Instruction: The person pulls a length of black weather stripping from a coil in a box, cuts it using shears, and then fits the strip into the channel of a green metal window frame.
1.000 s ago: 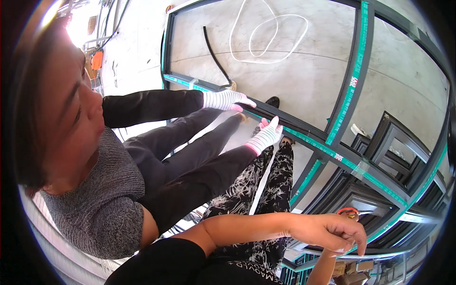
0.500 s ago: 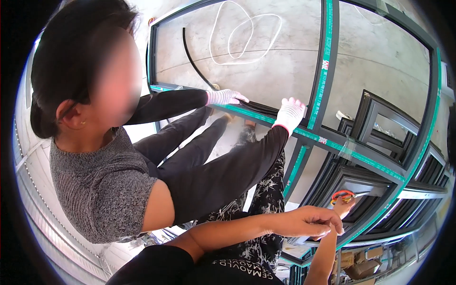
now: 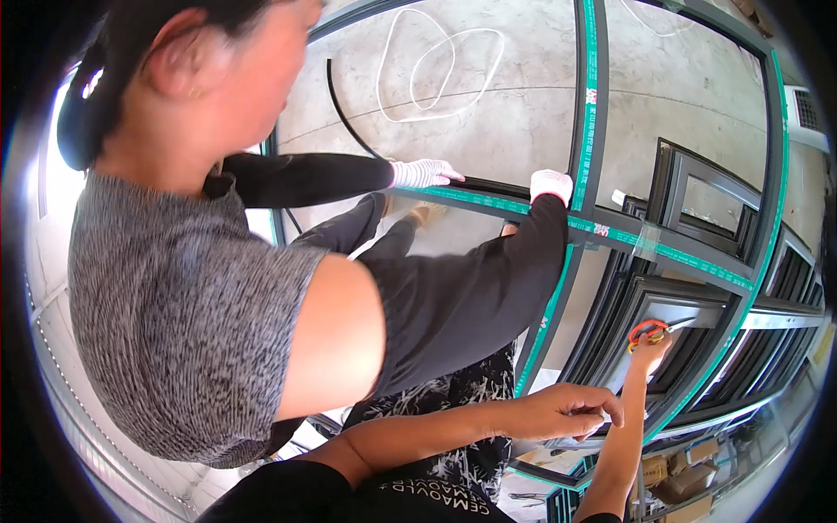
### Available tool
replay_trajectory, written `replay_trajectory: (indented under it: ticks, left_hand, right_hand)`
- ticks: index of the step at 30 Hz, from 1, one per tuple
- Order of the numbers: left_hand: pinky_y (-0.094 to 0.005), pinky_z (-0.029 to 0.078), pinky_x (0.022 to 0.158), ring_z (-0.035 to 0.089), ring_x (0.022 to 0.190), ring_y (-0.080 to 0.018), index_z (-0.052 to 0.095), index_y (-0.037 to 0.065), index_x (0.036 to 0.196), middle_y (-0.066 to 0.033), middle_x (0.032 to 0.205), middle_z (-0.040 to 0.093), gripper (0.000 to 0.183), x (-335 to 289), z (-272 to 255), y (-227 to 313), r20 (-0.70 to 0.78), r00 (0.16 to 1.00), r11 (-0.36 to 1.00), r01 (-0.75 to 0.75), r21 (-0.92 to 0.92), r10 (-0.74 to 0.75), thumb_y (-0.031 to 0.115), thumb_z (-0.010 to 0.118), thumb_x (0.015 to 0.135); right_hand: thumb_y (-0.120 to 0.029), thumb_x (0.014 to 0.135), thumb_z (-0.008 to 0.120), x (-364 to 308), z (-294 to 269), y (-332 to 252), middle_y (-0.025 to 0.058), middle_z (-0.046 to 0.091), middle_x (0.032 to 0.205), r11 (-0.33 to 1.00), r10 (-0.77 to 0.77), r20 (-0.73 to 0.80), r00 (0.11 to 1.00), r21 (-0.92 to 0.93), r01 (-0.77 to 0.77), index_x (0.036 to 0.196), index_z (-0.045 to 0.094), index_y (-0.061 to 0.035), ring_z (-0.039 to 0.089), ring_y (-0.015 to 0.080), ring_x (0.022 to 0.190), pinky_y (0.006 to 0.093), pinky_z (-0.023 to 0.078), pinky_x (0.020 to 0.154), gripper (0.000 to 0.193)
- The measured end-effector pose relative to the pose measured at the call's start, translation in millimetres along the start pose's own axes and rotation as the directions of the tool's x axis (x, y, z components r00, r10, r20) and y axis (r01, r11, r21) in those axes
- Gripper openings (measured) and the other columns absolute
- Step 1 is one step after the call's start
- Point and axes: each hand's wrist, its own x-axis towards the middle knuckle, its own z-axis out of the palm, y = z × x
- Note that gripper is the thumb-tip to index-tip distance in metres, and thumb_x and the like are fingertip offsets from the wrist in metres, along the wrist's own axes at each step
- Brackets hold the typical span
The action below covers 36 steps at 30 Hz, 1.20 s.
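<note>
My right hand [image 3: 649,350] is closed round the orange-red handles of a pair of scissors [image 3: 649,332], their metal blades pointing right over a dark frame panel. To its left, my left hand [image 3: 558,410] hangs in the air with loosely bent fingers apart and nothing visible in it. Beyond my hands is a large dark window frame [image 3: 619,228] with green protective tape. A co-worker in striped white gloves leans in from the left; one gloved hand [image 3: 425,173] and the other gloved hand [image 3: 551,185] rest along a black strip [image 3: 493,187] at the frame's bar.
A white cord [image 3: 475,96] lies coiled on the concrete floor, near a curved black strip [image 3: 344,118]. Dark sash frames [image 3: 706,196] stand within and beyond the large frame. Cardboard boxes [image 3: 684,479] are at the lower right. The co-worker's body takes up the left side.
The co-worker has leaned farther in, and their nearer gloved hand has come down against the bar. My right hand has moved up and right with the scissors. My left hand has stayed nearly in place.
</note>
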Motion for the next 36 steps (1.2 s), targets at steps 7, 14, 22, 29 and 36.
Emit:
replay_trajectory:
  ticks: [7,14,22,29,36]
  left_hand:
    - [-0.0227,0.038,0.064,0.044,0.071,-0.0058,0.055,0.006,0.113,0.0029,0.075,0.043,0.02,-33.4,6.2,-41.8,0.034,0.992,0.993,0.119,0.013,-0.119,0.012,0.046,0.097]
    - [-0.0242,0.042,0.07,0.047,0.073,-0.0071,0.056,0.005,0.115,0.0019,0.08,0.049,0.022,-48.9,0.2,-99.7,0.001,0.977,0.974,0.211,0.087,-0.212,0.011,0.046,0.096]
    - [-0.0233,0.042,0.071,0.047,0.074,-0.0065,0.056,0.005,0.113,0.0016,0.084,0.05,0.02,-63.9,-10.8,-147.6,-0.028,0.968,0.927,0.246,0.285,-0.248,0.013,0.049,0.096]
    - [-0.0236,0.041,0.068,0.046,0.073,-0.0069,0.056,0.003,0.112,0.0005,0.083,0.051,0.019,-96.2,17.2,-216.4,0.023,0.969,0.861,0.207,0.465,-0.245,0.009,0.048,0.096]
    - [-0.0238,0.044,0.07,0.052,0.075,-0.0078,0.059,0.004,0.109,-0.0012,0.083,0.056,0.02,-151.1,57.4,-333.7,0.052,0.97,0.536,0.086,0.84,-0.237,0.008,0.048,0.092]
  right_hand:
    - [-0.011,0.078,0.071,1.5,6.9,7.0,0.0188,0.064,0.11,0.998,0.04,-0.052,0.998,-0.053,-0.043,0.13,0.044,-0.0114,0.064,0.0359,0.098,0.043,0.05,0.085,0.059]
    - [-0.014,0.075,0.07,5.6,3.8,5.7,0.0164,0.063,0.111,0.999,0.041,-0.03,0.999,0.002,-0.041,0.131,0.044,-0.0134,0.062,0.035,0.1,0.0418,0.048,0.089,0.062]
    - [-0.011,0.075,0.067,-36.3,-1.8,11.2,0.0078,0.06,0.088,0.793,0.27,0.232,0.934,0.497,-0.353,0.133,0.042,-0.0096,0.055,0.0148,0.059,0.0289,0.044,0.047,0.063]
    - [-0.001,0.076,0.068,-162.1,56.0,116.5,-0.0005,0.055,0.079,0.578,0.03,-0.001,1.0,0.816,-0.016,0.117,0.054,-0.0039,0.048,0.0085,0.06,0.0251,0.04,0.05,0.044]
    - [-0.011,0.071,0.07,-431.6,112.5,228.1,0.0069,0.061,0.08,0.468,0.297,0.099,0.95,0.852,-0.236,0.11,0.056,-0.0017,0.056,0.0135,0.066,0.0274,0.048,0.059,0.042]
